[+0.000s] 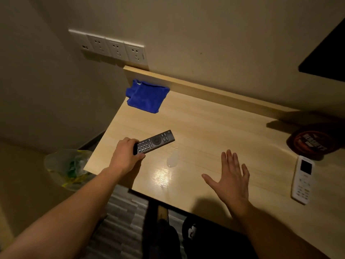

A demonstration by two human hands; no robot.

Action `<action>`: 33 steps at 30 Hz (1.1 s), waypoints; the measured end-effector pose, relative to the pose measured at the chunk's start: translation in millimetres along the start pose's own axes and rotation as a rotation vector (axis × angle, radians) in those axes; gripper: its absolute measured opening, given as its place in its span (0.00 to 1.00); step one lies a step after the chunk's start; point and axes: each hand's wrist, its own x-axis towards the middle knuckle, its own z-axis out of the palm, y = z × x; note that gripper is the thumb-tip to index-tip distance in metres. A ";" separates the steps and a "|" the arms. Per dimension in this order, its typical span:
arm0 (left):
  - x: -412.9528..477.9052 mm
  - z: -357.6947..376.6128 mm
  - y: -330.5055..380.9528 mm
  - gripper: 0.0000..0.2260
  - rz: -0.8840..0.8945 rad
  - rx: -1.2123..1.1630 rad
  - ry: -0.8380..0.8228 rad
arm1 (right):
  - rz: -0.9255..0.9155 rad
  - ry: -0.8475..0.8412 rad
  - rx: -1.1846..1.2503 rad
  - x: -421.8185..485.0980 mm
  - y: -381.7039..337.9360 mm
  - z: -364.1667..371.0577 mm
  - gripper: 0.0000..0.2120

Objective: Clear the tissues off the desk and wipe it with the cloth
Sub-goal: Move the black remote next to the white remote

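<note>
The blue cloth (147, 96) lies folded and untouched at the desk's (214, 128) far left corner and no tissues show, so wiping seems all that remains, while the left hand's (125, 156) fingers (131, 141) grip a remote (155, 142) and the right hand (231, 180) hovers spread, empty.

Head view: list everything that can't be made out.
All head view.
Black remote: near end hidden by the left hand.
Pale patch on the desk: lost in glare.
Dark round container: shadowed, label blurred.
Bin contents: blurred behind the plastic liner.
</note>
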 end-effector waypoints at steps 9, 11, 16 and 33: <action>-35.3 13.3 33.3 0.24 -0.081 -0.164 0.017 | -0.019 -0.066 0.151 -1.4 5.6 -8.6 0.56; -49.5 22.5 58.9 0.22 -0.082 -0.246 -0.006 | -0.040 -0.044 0.266 -5.6 11.5 -15.2 0.55; -79.8 55.0 145.2 0.17 -0.038 -0.361 -0.067 | 0.040 0.132 0.328 -35.7 47.8 -30.1 0.52; -130.7 185.0 364.7 0.17 0.070 -0.429 -0.240 | 0.461 0.087 0.137 -108.9 237.6 5.2 0.61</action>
